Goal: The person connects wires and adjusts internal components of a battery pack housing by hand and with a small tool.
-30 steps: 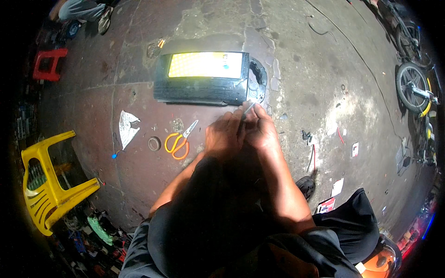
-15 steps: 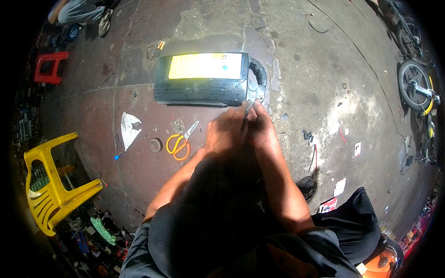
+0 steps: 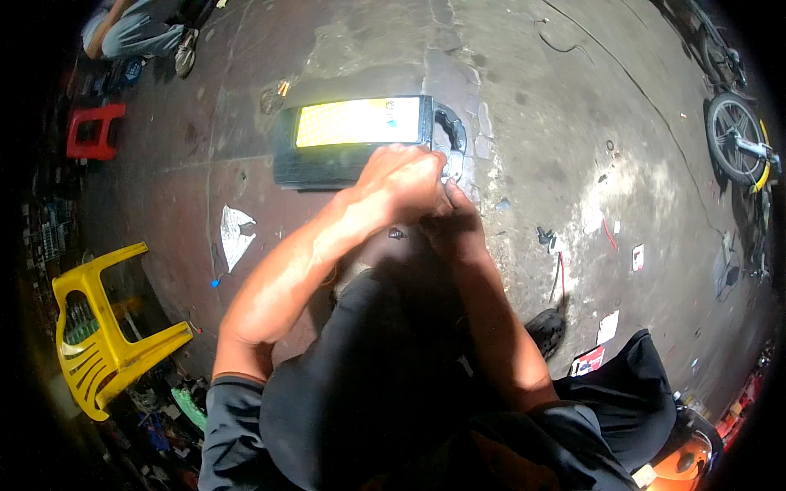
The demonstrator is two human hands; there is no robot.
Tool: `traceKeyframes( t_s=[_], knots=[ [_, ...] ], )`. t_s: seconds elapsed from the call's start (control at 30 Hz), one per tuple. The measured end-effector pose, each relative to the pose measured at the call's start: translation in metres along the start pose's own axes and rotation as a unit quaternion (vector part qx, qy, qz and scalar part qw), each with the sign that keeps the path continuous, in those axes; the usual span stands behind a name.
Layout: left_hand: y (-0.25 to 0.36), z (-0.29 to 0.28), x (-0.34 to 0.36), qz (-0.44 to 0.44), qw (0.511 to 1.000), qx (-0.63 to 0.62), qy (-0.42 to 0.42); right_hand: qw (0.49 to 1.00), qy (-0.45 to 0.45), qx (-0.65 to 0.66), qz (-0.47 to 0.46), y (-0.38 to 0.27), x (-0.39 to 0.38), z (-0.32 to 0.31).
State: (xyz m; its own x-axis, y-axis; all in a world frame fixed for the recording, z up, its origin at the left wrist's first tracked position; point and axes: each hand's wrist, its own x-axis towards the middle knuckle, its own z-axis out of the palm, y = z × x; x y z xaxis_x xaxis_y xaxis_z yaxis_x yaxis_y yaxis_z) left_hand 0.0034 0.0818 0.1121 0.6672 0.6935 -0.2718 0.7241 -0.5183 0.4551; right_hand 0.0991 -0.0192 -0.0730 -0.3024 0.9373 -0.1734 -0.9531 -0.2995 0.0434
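The black battery point(image 3: 360, 155) looks like hard plastic, its casing matt, its yellow top label point(image 3: 352, 121) glossy and bright. The floor point(image 3: 573, 106) is rough, stained concrete. The yellow chair point(image 3: 98, 327) and red stool point(image 3: 92, 131) are smooth moulded plastic. A crumpled white scrap point(image 3: 235, 235) looks like thin paper or plastic.

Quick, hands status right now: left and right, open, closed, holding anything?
Left hand: closed in a fist at the handle end of the black box; what it grips is hidden.
Right hand: curled beneath the left hand; grip cannot be told.
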Motion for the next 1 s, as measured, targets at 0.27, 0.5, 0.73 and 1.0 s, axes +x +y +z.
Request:
traceKeyframes(
  t_s=[0.27, 0.5, 0.73, 1.0],
  knots=[
    [-0.005, 0.004, 0.002, 0.158, 0.975, 0.156, 0.019, 0.374, 0.232, -0.824, -0.357, 0.009, 0.005, 0.074],
    [0.0, 0.055, 0.003, 0.212, 0.962, 0.126, 0.122, 0.405, 0.213, -0.819, -0.347, -0.022, -0.006, 0.038],
    [0.007, 0.043, -0.005, 0.064, 0.985, 0.127, 0.103, 0.342, 0.126, -0.857, -0.364, -0.03, -0.001, 0.055],
    [0.004, 0.049, 0.0, 0.132, 0.971, 0.119, 0.161, 0.323, 0.122, -0.864, -0.367, -0.034, 0.009, 0.04]
  ],
)
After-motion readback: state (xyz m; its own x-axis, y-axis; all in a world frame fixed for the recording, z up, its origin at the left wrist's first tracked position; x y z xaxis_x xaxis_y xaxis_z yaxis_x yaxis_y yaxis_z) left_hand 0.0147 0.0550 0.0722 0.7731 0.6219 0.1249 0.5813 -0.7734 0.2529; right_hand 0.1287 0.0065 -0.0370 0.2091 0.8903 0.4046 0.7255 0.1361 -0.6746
